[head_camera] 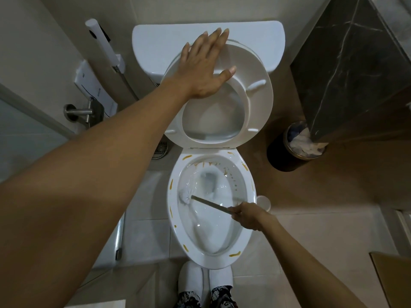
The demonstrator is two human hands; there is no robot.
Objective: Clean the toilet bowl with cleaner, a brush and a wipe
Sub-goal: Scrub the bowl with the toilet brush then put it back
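The white toilet bowl (173, 210) is open below me, with yellow-brown streaks dotted along its rim and back wall. My right hand (249, 215) grips the grey handle of the toilet brush (211, 204), whose white head (185, 195) presses against the bowl's left inner wall. The raised seat (255, 101) leans back toward the white tank (160, 43). My left hand (204, 65) lies flat on the seat's top left edge, fingers spread, holding it up. No cleaner bottle or wipe is in view.
A dark round bin (282, 156) holding crumpled tissue stands right of the toilet, under a dark marble counter (347, 63). A white cup-shaped brush holder (264, 202) sits beside the bowl. A bidet sprayer (102, 41) and metal fitting (77, 112) are on the left wall. White slippers (204, 278) touch the bowl's front.
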